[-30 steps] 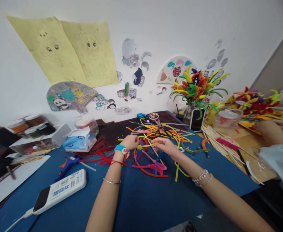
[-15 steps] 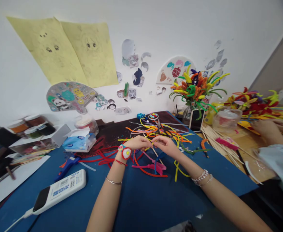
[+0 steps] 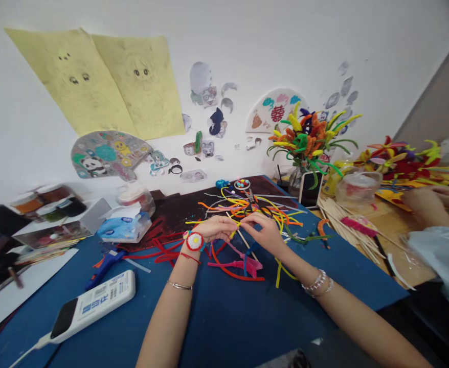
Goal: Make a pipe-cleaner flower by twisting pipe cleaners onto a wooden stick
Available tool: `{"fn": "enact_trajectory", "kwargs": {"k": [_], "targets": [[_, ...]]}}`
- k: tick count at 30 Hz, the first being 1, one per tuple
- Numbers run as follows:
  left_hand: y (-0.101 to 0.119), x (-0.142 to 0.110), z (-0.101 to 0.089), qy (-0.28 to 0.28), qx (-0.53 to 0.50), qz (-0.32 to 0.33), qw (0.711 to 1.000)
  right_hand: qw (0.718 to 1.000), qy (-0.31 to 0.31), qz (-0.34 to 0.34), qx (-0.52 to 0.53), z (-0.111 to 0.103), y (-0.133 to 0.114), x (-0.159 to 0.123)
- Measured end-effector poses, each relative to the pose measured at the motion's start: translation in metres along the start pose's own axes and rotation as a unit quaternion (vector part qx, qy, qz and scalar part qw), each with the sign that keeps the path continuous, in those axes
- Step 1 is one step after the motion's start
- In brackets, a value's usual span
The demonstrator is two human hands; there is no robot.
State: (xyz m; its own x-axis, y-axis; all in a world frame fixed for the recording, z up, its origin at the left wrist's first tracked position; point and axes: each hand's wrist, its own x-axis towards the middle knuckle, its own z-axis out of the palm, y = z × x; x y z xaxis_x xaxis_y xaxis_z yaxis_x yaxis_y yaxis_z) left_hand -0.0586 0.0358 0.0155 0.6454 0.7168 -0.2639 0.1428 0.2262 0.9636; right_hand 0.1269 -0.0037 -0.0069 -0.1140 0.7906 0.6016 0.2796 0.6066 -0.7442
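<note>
My left hand [image 3: 216, 228] and my right hand [image 3: 265, 231] meet above a heap of coloured pipe cleaners [image 3: 255, 209] on the blue mat [image 3: 224, 312]. Both pinch the same yellow pipe cleaner [image 3: 235, 228] between their fingertips, the fingers closed and nearly touching. A thin wooden stick [image 3: 245, 239] lies slanted just under the hands. My left wrist carries a red-and-white round ornament [image 3: 195, 241], a red string and a thin bangle. A beaded bracelet [image 3: 317, 282] sits on my right wrist. Pink and red pipe cleaners [image 3: 235, 266] lie right below the hands.
A white power strip [image 3: 92, 304] and a blue glue gun [image 3: 105, 259] lie at the left, a tissue pack [image 3: 124, 226] behind them. A vase of pipe-cleaner flowers [image 3: 309, 138], a phone [image 3: 310, 189] and wooden sticks [image 3: 343, 225] stand at the right. Another person's hand [image 3: 426, 202] rests far right.
My hands came closer together over the yellow pipe cleaner. My left wrist turned, so the round red-and-white ornament now faces up where the blue band showed before.
</note>
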Motion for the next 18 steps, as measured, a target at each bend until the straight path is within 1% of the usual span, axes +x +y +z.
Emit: {"fn": "enact_trajectory", "kwargs": {"k": [4, 8, 10, 14, 18], "targets": [[-0.005, 0.003, -0.003, 0.012, -0.056, 0.026, 0.998, 0.999, 0.04, 0.005, -0.009, 0.002, -0.003, -0.003], [-0.01, 0.007, -0.005, 0.022, -0.097, 0.049, 0.994, 0.999, 0.042, 0.0, -0.014, 0.006, -0.007, -0.007], [-0.012, 0.009, -0.004, 0.041, -0.113, 0.066, 0.991, 0.999, 0.045, -0.002, -0.01, 0.008, -0.007, -0.009], [-0.015, 0.014, -0.001, 0.084, -0.121, 0.084, 0.985, 0.999, 0.048, 0.008, -0.011, 0.01, -0.004, -0.009], [-0.015, 0.019, 0.004, 0.099, -0.123, 0.11, 0.981, 0.998, 0.056, 0.027, -0.007, 0.01, 0.001, -0.008]]}}
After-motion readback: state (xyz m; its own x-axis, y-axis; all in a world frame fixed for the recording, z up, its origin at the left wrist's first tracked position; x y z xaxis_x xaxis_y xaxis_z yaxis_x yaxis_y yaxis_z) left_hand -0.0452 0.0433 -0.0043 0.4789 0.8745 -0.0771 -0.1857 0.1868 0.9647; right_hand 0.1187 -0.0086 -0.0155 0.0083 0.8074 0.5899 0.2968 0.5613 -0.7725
